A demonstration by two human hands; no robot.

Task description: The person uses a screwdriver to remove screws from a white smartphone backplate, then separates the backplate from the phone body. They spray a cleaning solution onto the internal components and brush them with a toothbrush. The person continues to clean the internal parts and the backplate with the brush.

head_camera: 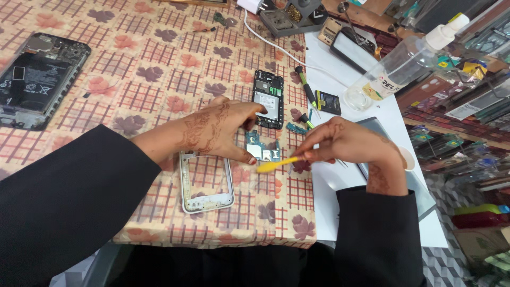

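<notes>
A: How are the hands set?

B: The left hand (220,130) comes in from the left, palm down, wrist bent, fingers curled narrow. Its thumb and fingertips press on the circuit board (262,150) and hold it flat on the cloth (159,64). The right hand (348,143) comes in from the right of the board, fingers pinched shut round a yellow tool (277,165), which points left with its tip just below the board.

A: And the board itself?

B: Small, blue-green, with silver metal shields on it. It lies flat, partly hidden under the left fingers.

A: What lies around the board?

B: Just above it, a small open phone body (268,98), dark, with its insides showing. Below and left of the board, touching the left hand's edge, a pale empty phone frame (206,183). Right of the board, a green-handled screwdriver (306,91) and a clear bottle (401,66) on a white mat (329,202). Far left of the board, a larger opened phone (40,79).
</notes>
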